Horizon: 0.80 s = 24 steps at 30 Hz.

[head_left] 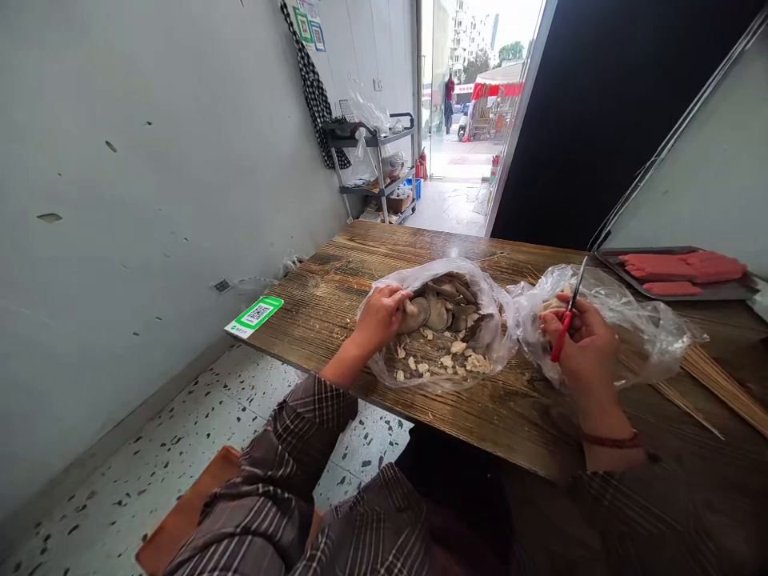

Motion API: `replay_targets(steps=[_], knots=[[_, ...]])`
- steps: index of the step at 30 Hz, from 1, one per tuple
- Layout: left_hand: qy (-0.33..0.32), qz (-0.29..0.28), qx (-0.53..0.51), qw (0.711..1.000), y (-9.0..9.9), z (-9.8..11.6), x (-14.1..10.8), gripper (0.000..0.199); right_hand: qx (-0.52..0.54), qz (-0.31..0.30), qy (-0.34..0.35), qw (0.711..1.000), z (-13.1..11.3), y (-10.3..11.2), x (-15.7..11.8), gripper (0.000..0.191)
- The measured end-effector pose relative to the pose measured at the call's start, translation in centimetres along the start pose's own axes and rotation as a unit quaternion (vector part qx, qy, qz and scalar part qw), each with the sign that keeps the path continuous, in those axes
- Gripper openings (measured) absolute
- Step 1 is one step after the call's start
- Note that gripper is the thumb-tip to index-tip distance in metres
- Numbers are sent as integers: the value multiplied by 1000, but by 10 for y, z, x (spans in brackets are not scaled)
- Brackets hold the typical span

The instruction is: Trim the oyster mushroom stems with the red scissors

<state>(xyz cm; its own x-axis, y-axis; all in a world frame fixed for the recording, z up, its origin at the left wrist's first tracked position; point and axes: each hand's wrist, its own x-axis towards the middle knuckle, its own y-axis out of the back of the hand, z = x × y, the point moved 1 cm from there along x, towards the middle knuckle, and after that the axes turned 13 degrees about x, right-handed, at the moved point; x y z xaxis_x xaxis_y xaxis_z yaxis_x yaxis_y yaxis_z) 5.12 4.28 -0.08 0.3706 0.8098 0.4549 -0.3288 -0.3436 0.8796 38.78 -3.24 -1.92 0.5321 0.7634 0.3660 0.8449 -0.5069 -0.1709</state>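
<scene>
A clear plastic bag (495, 320) lies open on the wooden table, holding grey-brown mushrooms (441, 314) and pale cut pieces (478, 363) near its mouth. My left hand (382, 314) reaches in at its left side, fingers closed on a mushroom (414, 315). Over a second clear bag (636, 328) on the right, my right hand (583, 340) holds red-handled scissors (567, 320), blades pointing up and away. Something pale shows in the second bag beside my right fingers; I cannot make it out.
Thin wooden skewers (720, 384) lie at the table's right. A dark tray (720, 294) with pink-red items stands at the back right. A green QR card (255, 317) lies at the left corner of the table (336, 272). Behind is a shelf cart (366, 144).
</scene>
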Motion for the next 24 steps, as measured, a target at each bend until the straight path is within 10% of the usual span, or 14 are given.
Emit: replay_targets(steps=[10, 17, 24], knots=[[120, 193, -203, 952, 18, 32, -21, 22, 43, -105, -55, 992, -28, -34, -49, 46], [296, 77, -542, 783, -17, 42, -47, 37, 139, -385, -268, 872, -62, -70, -124, 51], [277, 61, -656, 699, -13, 47, -63, 38, 119, -366, -384, 840, -47, -77, -140, 54]])
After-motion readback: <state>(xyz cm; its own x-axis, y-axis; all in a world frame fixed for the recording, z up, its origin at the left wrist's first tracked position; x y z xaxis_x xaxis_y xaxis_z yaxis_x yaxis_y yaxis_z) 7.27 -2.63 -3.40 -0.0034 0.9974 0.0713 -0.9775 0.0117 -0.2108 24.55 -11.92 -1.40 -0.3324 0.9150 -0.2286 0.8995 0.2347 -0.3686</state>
